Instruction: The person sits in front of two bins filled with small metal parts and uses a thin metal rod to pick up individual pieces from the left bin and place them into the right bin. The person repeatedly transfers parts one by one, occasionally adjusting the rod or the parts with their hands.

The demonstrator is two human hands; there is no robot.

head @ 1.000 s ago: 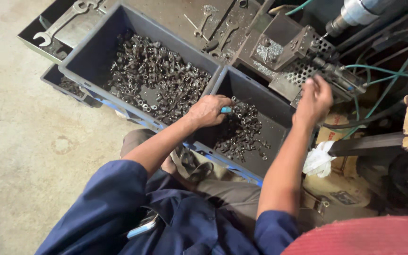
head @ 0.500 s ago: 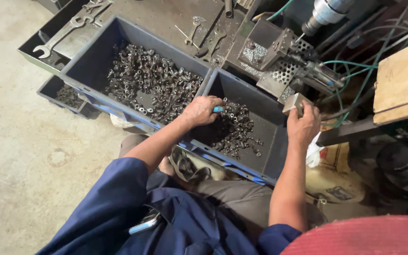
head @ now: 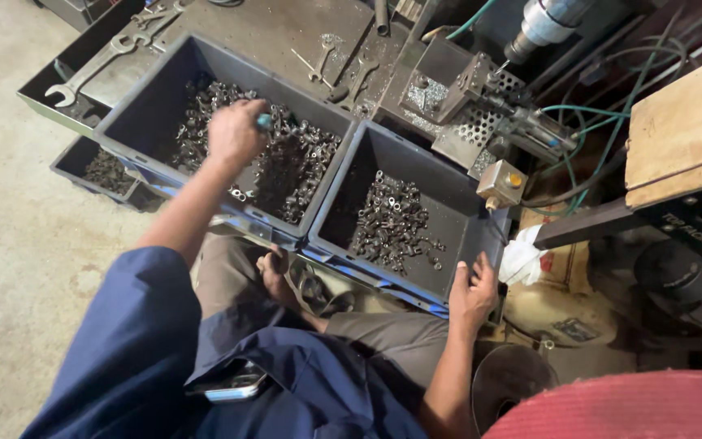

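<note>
Concrete floor (head: 18, 236) runs down the left of the view, with a cluttered steel workbench (head: 286, 32) along the top, wrenches (head: 91, 73) lying at its left end and a drill-like machine (head: 542, 24) with green hoses at its right end. Two dark grey plastic bins sit side by side in front of the seated person in blue work clothes. In the left bin (head: 156, 97), which holds a large heap of small metal nuts (head: 302, 154), the left hand (head: 236, 132) hovers over the heap, fingers curled tight around a small blue-green handled tool (head: 264, 121) whose tip sticks out at the thumb side. The right bin (head: 448, 191) holds a smaller pile of the same nuts (head: 392, 219) near its middle. The right hand (head: 473, 294) grips that bin's near right corner, fingers hooked over the rim. A white rag (head: 522, 258) lies just beside this corner.
</note>
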